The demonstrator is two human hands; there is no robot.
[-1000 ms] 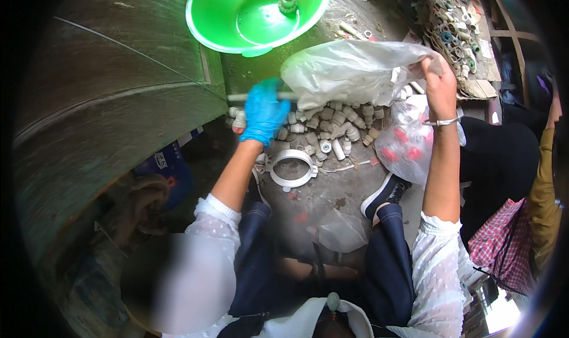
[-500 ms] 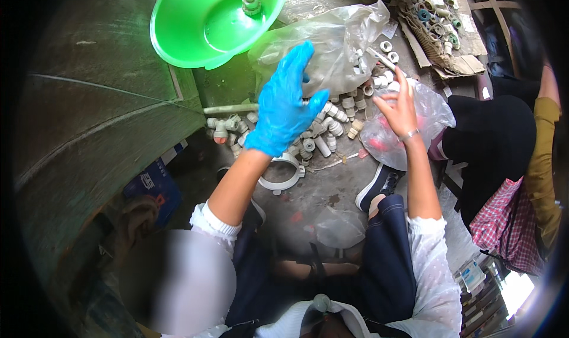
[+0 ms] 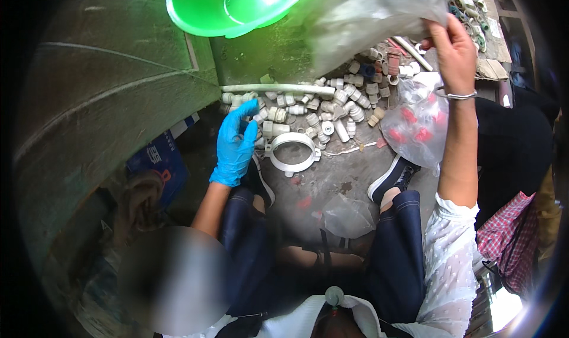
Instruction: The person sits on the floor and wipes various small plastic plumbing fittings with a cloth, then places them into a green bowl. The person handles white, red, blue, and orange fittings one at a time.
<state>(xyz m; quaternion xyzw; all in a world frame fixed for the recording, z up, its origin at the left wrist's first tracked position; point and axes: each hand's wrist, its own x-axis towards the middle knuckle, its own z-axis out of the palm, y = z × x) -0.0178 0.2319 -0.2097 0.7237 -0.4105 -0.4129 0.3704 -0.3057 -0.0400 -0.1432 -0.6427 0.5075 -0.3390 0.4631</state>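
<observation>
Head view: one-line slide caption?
Bare right hand grips a translucent plastic bag; blue-gloved left hand, partly open, beside a pile of pale pipe fittings.

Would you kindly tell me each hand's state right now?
Left hand: open, holding nothing visible.
Right hand: closed on the translucent plastic bag.

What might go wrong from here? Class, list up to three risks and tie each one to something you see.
1. The right hand alone holds up the bag, so it might slip free.
2. The gloved left hand is close to the pipe and loose fittings; a nudge could scatter them.
3. The white ring lies by the left shoe, so a shifting foot might kick it.
</observation>
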